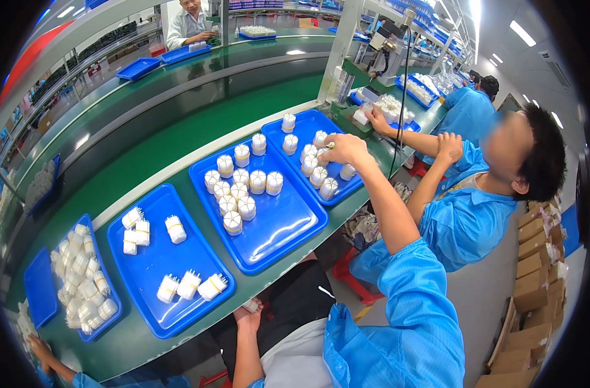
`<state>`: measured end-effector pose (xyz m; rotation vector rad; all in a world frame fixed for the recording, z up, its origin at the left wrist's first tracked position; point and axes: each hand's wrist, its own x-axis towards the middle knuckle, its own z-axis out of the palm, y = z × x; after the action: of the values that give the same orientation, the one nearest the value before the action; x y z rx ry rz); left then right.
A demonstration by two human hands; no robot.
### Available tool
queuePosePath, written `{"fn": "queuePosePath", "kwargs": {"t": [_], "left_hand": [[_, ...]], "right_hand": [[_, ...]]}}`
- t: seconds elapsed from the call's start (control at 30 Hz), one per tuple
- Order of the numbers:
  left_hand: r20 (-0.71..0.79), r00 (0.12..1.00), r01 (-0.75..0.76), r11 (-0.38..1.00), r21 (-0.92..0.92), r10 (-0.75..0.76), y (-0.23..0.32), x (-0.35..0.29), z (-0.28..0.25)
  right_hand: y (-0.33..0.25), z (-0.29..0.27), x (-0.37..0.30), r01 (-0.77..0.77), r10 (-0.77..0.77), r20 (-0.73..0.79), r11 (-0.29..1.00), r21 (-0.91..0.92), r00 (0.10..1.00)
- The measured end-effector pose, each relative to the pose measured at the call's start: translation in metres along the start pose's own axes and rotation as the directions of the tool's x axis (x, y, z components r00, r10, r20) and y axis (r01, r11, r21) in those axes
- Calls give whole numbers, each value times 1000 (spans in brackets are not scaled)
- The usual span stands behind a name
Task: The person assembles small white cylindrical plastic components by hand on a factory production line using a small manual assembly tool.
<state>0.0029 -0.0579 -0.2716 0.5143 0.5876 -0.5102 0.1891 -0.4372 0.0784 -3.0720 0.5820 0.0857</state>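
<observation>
My right hand (348, 150) reaches over the right blue tray (356, 183), its fingers pinched at the cluster of white pieces there. A small yellowish bit shows at the fingertips; what they grip is mostly hidden. Low by the table's front edge, my left hand (248, 315) is closed around a white cylindrical piece (251, 305), partly covered by the fingers. In the middle blue tray (275, 242) several white cylinders with yellow bands (257, 182) stand upright, their tops divided into segments. Another blue tray (178, 258) to the left holds banded white bundles (189, 284) with thin pins.
Farther left, a blue tray (119, 309) is heaped with white pieces. A green conveyor (172, 155) runs beyond the trays. On the right a co-worker (463, 220) in blue handles white parts; another person (190, 29) sits across the belt. A dark cable (401, 110) hangs near the right tray.
</observation>
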Motion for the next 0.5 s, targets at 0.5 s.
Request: {"fn": "queuePosePath", "kwargs": {"t": [0.5], "left_hand": [[5,1000,8,1000,-14,-8,-4,3,-11]], "right_hand": [[7,20,-7,-11,24,-176,997,79,984]]}}
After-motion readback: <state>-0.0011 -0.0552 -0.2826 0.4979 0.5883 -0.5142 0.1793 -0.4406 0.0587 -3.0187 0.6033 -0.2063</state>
